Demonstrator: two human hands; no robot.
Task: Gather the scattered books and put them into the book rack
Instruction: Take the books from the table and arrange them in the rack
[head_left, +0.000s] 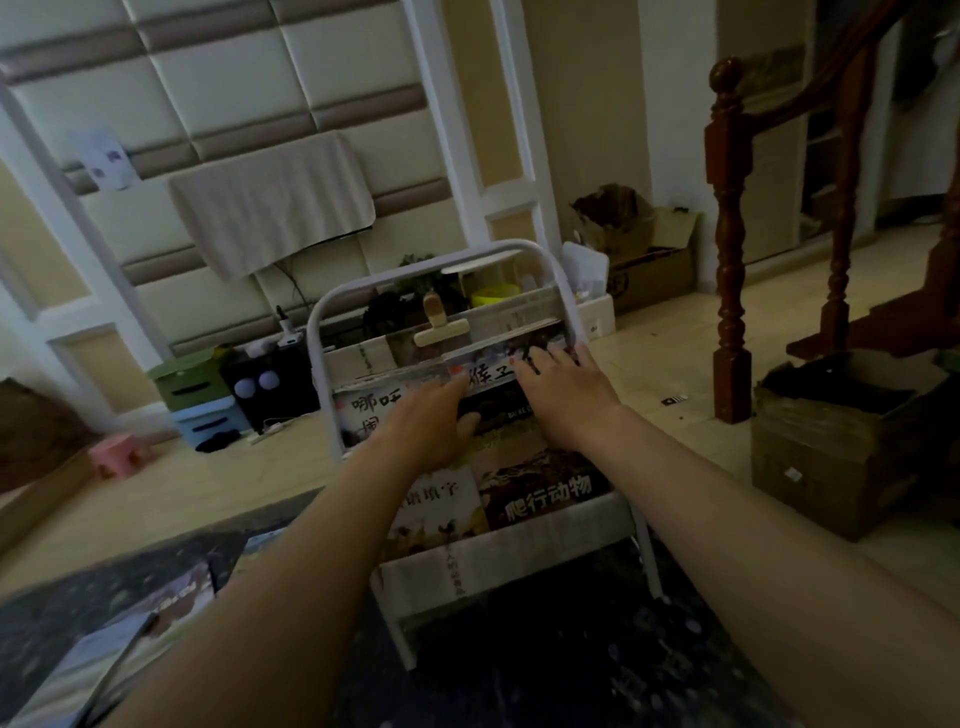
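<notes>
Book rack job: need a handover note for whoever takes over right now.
Left hand: open, fingers flat on the book in the rack's middle tier.
Right hand: open, fingers spread on the same book's right side.
Book rack: straight ahead. Its lower tier holds two books, and another book sits left in the middle tier.
Done: at least four books are in the rack.
Left: loose books lie on the dark rug, lower left. Gather and rack them.
</notes>
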